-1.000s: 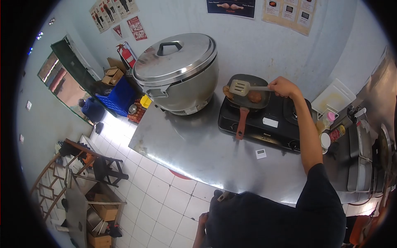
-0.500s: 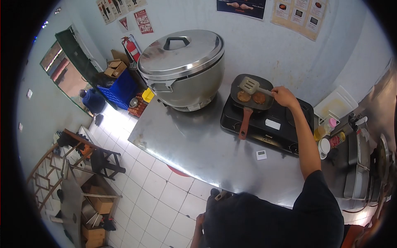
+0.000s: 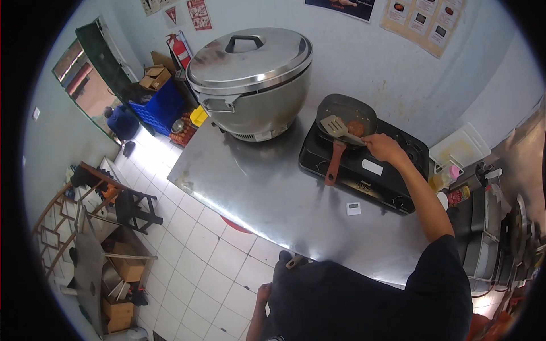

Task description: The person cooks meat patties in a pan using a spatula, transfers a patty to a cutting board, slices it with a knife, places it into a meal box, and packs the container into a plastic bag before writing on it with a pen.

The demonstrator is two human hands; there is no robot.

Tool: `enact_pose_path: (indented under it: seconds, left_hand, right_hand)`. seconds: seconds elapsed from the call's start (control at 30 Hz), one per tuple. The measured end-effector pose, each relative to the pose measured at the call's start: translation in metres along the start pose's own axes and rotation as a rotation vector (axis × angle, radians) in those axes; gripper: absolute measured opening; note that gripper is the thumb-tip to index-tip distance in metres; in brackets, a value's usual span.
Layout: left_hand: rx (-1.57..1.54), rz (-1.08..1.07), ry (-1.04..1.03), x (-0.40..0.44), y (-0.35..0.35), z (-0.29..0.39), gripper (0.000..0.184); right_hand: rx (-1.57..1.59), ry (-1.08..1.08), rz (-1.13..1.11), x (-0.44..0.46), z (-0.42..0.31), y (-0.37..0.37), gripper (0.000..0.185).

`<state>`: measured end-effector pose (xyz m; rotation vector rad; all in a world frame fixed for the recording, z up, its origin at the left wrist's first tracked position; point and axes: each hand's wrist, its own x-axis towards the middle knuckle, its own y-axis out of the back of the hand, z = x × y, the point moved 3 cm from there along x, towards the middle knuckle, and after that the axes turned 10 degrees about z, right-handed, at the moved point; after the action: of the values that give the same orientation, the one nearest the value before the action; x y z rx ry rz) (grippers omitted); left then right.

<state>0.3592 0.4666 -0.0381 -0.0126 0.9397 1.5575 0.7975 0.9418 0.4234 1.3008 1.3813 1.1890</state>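
My right hand [image 3: 383,146] is closed around the handle of a beige slotted spatula [image 3: 334,125]. The spatula's head is low over the left part of a dark square frying pan [image 3: 341,104]. One browned patty [image 3: 356,128] shows beside it; the second patty seen earlier is out of sight, apparently behind the spatula. The pan sits on the left burner of a black gas stove [image 3: 364,182], its reddish-brown handle pointing toward me. My left hand [image 3: 263,293] hangs low by my side, away from the table; its fingers are too unclear to read.
A large lidded metal rice cooker [image 3: 256,85] stands left of the stove on the steel table [image 3: 244,176]. Near the front is a small white timer [image 3: 353,208]. Bottles [image 3: 446,177] and a white cutting board [image 3: 463,149] are at the right. A person [image 3: 121,123] crouches by the doorway.
The spatula has moved from above both patties down and toward me, to the pan's near left side. The left patty has gone out of sight. The camera view has shifted slightly.
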Motion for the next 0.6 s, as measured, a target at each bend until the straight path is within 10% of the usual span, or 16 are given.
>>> enact_pose_path:
  seconds: [0.43, 0.6]
  left_hand:
    - [-0.067, 0.194, 0.042, -0.022, 0.009, 0.021, 0.031]
    - [-0.277, 0.607, -0.444, 0.015, 0.094, 0.301, 0.015]
  right_hand:
    - [-0.072, 0.093, -0.058, 0.044, 0.008, -0.005, 0.033]
    - [-0.054, 0.049, -0.042, 0.031, 0.0, 0.001, 0.033]
